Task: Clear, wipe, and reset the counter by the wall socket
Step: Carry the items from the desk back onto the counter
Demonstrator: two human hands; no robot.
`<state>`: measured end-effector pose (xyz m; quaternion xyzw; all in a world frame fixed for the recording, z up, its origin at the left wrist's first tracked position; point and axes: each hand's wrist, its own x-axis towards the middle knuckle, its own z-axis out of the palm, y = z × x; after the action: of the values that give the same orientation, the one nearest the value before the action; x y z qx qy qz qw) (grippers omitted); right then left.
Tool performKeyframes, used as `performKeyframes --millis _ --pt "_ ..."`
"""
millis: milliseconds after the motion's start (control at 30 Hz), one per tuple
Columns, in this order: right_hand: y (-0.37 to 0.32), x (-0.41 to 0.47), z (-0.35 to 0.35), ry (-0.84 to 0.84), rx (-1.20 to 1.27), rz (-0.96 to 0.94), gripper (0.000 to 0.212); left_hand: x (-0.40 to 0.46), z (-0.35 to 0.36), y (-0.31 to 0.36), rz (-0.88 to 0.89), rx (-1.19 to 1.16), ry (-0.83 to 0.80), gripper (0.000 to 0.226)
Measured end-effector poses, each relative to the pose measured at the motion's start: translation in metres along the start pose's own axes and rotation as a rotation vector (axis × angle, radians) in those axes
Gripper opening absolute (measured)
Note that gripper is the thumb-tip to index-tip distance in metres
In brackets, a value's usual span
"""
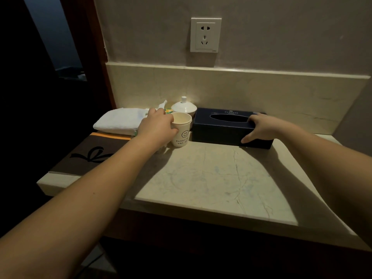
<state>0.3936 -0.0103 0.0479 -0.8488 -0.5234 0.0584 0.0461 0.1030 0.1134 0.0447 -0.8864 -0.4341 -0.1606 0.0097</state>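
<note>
Left hand point(156, 127) wrapped around cream smiley-face paper cup point(181, 132); right hand point(259, 126) gripping end of dark blue cardboard tissue box point(223, 127), both on marble counter point(211, 178).

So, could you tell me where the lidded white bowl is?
The lidded white bowl sits at the back by the wall, behind the smiley cup, left of the tissue box.

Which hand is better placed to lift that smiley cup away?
The left hand. It is already wrapped around the smiley cup, while the right hand is across the counter, gripping the far end of the dark tissue box.
</note>
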Motion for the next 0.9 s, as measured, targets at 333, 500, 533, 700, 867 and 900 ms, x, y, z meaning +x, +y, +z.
performKeyframes --millis 333,500,533,700,867,900 --pt "-0.003 -0.019 0.009 0.145 -0.055 0.055 0.086 -0.014 -0.013 0.007 0.024 -0.039 0.032 0.050" --pt "-0.001 -0.054 0.009 0.360 0.011 0.039 0.060 -0.034 -0.022 0.034 0.047 -0.082 0.025 0.047" --pt "0.000 -0.064 0.007 0.370 0.037 0.034 0.051 -0.039 -0.024 0.043 0.055 -0.104 0.023 0.047" --pt "0.003 -0.141 -0.005 0.368 0.109 -0.040 0.028 -0.072 -0.032 0.086 0.104 -0.199 0.012 0.040" --pt "0.012 -0.248 0.008 0.348 0.130 -0.141 0.032 -0.137 -0.031 0.139 0.173 -0.295 -0.010 0.037" --pt "0.019 -0.270 0.014 0.330 0.131 -0.155 0.033 -0.154 -0.029 0.151 0.186 -0.307 -0.036 0.037"
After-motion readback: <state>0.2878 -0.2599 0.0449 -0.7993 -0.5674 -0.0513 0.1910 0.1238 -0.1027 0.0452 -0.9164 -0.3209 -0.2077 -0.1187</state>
